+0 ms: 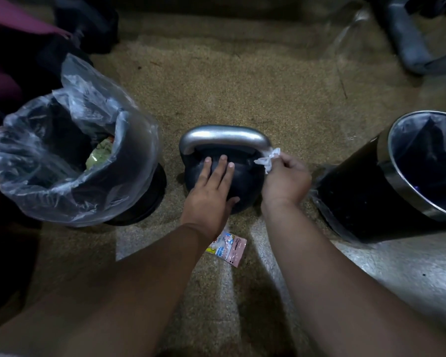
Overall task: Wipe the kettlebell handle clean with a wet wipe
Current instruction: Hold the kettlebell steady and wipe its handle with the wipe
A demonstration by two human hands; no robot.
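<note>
A black kettlebell (245, 181) with a silver handle (224, 136) stands on the floor at the centre. My left hand (211, 194) lies flat on top of the kettlebell's body, fingers spread toward the handle. My right hand (286, 181) pinches a crumpled white wet wipe (268, 158) against the right end of the handle, where it meets the body. A pink and blue wet wipe packet (228, 248) lies on the floor just below the kettlebell, partly hidden by my left wrist.
A black bin lined with a clear plastic bag (70, 163), holding some rubbish, stands to the left. A black bin with a metal rim (397, 181) stands to the right. Grey equipment (407, 39) sits at the far right. The floor is speckled carpet.
</note>
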